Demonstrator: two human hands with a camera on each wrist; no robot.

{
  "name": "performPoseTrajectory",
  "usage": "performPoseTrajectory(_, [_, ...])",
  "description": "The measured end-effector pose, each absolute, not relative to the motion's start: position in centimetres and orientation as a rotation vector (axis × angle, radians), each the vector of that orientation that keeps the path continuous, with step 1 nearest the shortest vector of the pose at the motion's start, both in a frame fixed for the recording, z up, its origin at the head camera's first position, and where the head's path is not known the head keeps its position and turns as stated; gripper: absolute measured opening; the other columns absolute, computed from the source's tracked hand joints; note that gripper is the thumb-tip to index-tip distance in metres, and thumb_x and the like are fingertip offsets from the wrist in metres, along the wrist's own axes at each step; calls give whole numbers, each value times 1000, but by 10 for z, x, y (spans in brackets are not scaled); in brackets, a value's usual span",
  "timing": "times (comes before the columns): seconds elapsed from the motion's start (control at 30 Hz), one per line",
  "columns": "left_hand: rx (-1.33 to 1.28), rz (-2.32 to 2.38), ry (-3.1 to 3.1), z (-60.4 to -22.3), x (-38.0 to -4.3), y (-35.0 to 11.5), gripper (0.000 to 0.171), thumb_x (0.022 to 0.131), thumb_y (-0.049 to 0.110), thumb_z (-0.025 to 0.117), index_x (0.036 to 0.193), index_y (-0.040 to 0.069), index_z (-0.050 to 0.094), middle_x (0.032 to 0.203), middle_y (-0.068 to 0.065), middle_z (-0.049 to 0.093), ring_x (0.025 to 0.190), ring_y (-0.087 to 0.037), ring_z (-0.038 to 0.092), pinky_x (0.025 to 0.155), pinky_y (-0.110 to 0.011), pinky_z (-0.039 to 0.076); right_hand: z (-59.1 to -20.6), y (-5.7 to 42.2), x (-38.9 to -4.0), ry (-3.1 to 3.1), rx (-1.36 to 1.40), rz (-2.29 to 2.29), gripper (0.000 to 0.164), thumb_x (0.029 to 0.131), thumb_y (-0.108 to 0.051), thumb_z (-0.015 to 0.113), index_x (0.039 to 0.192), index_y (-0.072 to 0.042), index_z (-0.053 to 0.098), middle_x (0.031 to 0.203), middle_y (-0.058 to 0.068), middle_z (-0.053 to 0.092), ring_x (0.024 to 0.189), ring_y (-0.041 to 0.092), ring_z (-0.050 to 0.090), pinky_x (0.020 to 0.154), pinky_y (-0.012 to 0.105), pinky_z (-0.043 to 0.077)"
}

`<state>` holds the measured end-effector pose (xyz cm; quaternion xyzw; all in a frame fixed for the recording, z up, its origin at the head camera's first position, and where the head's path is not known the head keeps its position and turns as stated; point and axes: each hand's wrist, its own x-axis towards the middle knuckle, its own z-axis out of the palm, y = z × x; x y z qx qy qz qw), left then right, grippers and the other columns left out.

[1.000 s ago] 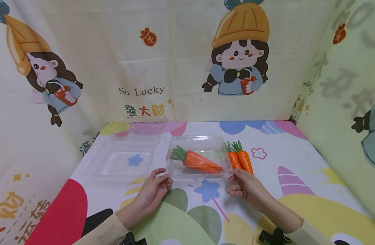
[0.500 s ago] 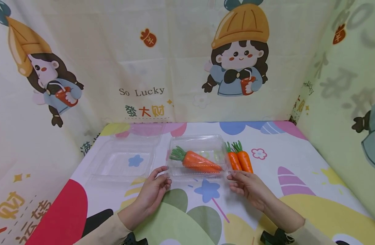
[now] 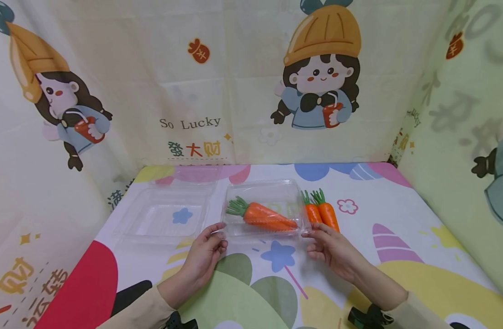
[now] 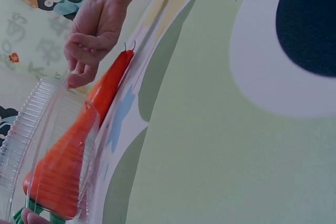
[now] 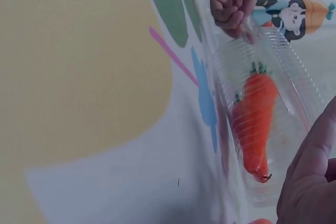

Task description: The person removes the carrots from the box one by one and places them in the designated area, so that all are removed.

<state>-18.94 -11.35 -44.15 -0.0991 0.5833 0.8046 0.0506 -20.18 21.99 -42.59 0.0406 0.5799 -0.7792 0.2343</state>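
Observation:
A lidded clear plastic box (image 3: 284, 194) is at the middle of the table, with orange carrots (image 3: 263, 215) inside, their green tops toward the left. My left hand (image 3: 203, 258) pinches its front left corner between thumb and fingers. At the front right corner, my right hand (image 3: 331, 251) pinches the rim. Through the ribbed plastic wall (image 5: 283, 93) in the right wrist view, two carrots (image 5: 257, 119) show side by side. More carrots (image 3: 326, 214) lie just right of the box, partly behind my right hand. The left wrist view catches only a fingertip (image 4: 34, 219) of my left hand.
To the left, a second clear plastic box (image 3: 138, 219) lies opened out flat on the patterned tablecloth (image 3: 276, 292). Printed cloth walls (image 3: 243, 82) enclose the table at the back and both sides.
My right hand has slid slightly left along the front right corner. The box has shifted a little left, and its far edge sits slightly higher in view. The loose carrots have not moved.

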Motion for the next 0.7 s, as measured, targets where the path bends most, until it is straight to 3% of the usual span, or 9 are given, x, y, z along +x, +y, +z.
performPoseTrajectory(0.13, [-296, 2442, 1794, -441, -189, -113, 35, 104, -2, 45, 139, -7, 48, 91, -1, 50, 78, -11, 53, 71, -20, 46, -429, 219, -203, 1564, 141, -2174, 30, 108, -22, 53, 131, -7, 42, 111, 2, 64, 76, 6, 69, 80, 21, 61])
performPoseTrajectory(0.27, [-290, 2431, 1808, -441, -190, -113, 35, 105, -2, 44, 139, -8, 47, 91, -1, 49, 78, -11, 52, 71, -20, 45, -431, 217, -202, 1524, 167, -2210, 18, 109, -26, 50, 116, -9, 51, 104, 0, 63, 75, 7, 71, 78, 21, 61])
performPoseTrajectory(0.37, [-286, 2427, 1823, -443, -190, -114, 35, 105, -3, 43, 139, -9, 47, 90, 0, 48, 77, -11, 52, 70, -20, 45, -430, 216, -203, 1551, 143, -2204, 21, 110, -29, 49, 113, -9, 54, 101, 0, 62, 77, 9, 73, 80, 23, 62])
performPoseTrajectory(0.7, [-267, 2443, 1832, -444, -189, -116, 37, 105, -4, 42, 141, -12, 45, 94, -1, 50, 79, -10, 54, 73, -19, 48, -427, 226, -207, 1524, 116, -2143, 33, 106, -15, 56, 133, 3, 49, 99, 5, 73, 88, 11, 76, 87, 25, 60])
